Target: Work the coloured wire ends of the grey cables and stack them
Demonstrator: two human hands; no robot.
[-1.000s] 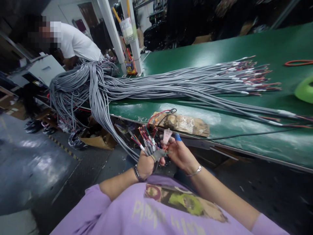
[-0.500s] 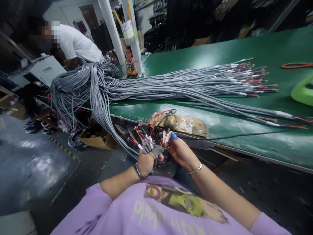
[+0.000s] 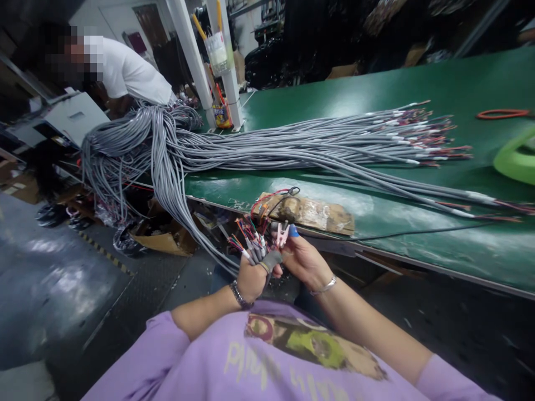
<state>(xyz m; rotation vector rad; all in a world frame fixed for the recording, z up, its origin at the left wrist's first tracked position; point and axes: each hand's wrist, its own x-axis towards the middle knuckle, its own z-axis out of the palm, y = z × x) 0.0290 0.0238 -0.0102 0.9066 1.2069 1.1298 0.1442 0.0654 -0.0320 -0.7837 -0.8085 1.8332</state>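
Note:
My left hand [image 3: 253,278] is closed round a bunch of grey cables [image 3: 178,203], and their stripped, coloured wire ends [image 3: 251,234] fan out above the fist. Grey wrapping covers the thumb. Close beside it, my right hand [image 3: 301,259] is closed on a pale pink clip [image 3: 282,236], with blue covering on one fingertip. The clip is at the right edge of the wire ends; whether its jaws grip a wire is too small to tell. A worn wooden block [image 3: 330,216] with red and black leads lies on the bench edge just beyond the hands.
Many more grey cables [image 3: 267,146] stretch across the green bench [image 3: 376,89]. An orange-red loop [image 3: 501,113] and a light green plastic object [image 3: 516,159] are at the right. A white post [image 3: 190,53] rises behind. A person in a white shirt [image 3: 129,69] bends over at the back left.
My right hand has moved slightly left with the clip, closer to the wire ends. My left hand has shifted a little to the right, still round the cables.

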